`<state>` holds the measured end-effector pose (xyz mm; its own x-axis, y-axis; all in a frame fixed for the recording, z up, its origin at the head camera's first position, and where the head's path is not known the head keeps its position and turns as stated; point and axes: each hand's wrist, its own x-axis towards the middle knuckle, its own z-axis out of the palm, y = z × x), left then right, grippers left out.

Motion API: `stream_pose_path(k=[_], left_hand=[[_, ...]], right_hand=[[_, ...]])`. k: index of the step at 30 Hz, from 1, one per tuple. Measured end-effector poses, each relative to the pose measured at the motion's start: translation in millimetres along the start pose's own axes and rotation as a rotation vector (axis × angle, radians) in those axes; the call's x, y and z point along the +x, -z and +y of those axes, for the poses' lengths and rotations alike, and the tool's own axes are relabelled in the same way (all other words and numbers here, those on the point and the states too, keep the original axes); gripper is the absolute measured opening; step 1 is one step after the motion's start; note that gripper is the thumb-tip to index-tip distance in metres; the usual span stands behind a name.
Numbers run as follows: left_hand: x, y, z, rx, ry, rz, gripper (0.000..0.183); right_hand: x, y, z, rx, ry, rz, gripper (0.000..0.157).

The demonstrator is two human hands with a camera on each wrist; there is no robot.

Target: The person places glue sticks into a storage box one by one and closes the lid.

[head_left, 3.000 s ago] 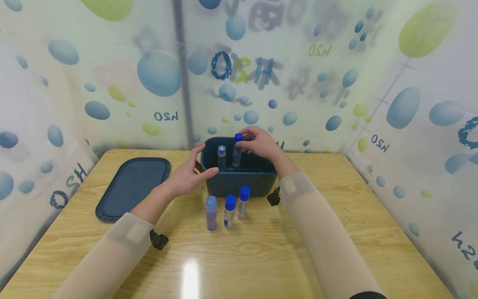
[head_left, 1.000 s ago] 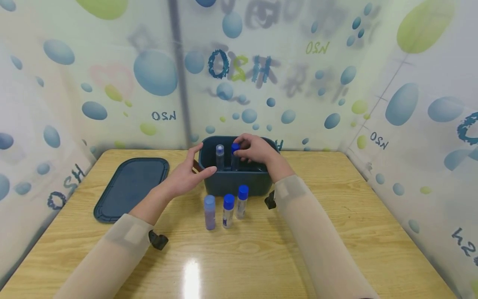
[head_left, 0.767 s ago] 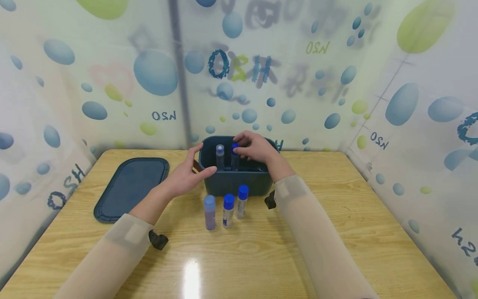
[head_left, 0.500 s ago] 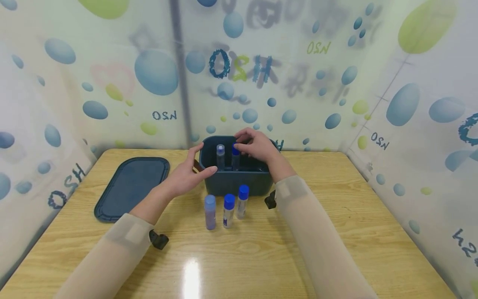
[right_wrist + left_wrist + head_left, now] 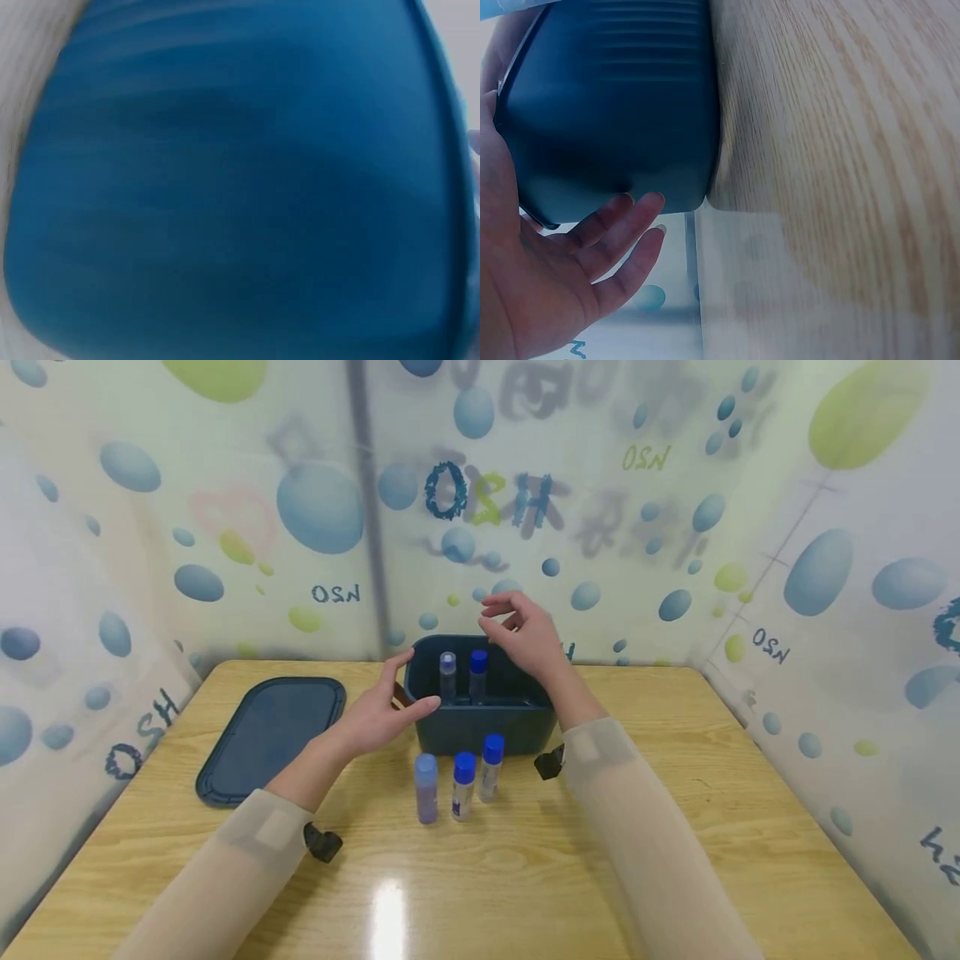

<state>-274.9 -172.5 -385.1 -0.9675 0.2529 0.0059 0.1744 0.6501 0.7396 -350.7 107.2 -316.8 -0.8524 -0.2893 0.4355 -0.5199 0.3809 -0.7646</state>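
Note:
A dark blue plastic bin (image 5: 487,731) stands at the back of the table. My left hand (image 5: 367,722) holds its left end, thumb over the front rim and index finger at the back corner. In the left wrist view the other fingers (image 5: 622,232) lie along the end wall. Inside the bin, a slim bottle with a clear cap (image 5: 447,681) and one with a blue cap (image 5: 478,681) stand upright side by side. Over the bin's back right part hovers my right hand (image 5: 531,639), fingers loosely bent around nothing. The bin wall (image 5: 240,187) fills the right wrist view.
In front of the bin stand three upright slim bottles: one with a pale blue cap (image 5: 426,793), two with dark blue caps, the middle bottle (image 5: 462,793) and the right bottle (image 5: 491,772). A dark blue lid (image 5: 270,739) lies at left. Printed curtains enclose the table.
My right hand has lowered the blue-capped bottle into the bin, let go of it and risen up and to the right. My left hand has stayed on the bin.

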Motion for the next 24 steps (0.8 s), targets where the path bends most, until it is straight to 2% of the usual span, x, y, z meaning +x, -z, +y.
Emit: stream_pose_path(k=[4,8,14,18,24], left_hand=[[-0.1,-0.7,1.5,0.003,-0.005,-0.002,0.107],[-0.3,-0.3,2.6,0.006,-0.007,-0.009,0.107],[-0.7,0.7,0.2,0.016,-0.013,-0.013,0.107],[-1.9,1.7,-0.8,0.018,-0.016,-0.011,0.106],[-0.6,1.1,-0.1,0.023,-0.020,-0.015,0.107]], right_hand=[[-15,8.1,-10,0.049,0.041,-0.006,0.033],[-39,15.8,-19,0.076,0.059,-0.041,0.031],[-78,27.0,-30,0.071,0.017,-0.118,0.030],[-99,35.1,-30,0.085,-0.030,-0.167,0.029],[-127,44.4,-26,0.074,-0.055,-0.237,0.027]])
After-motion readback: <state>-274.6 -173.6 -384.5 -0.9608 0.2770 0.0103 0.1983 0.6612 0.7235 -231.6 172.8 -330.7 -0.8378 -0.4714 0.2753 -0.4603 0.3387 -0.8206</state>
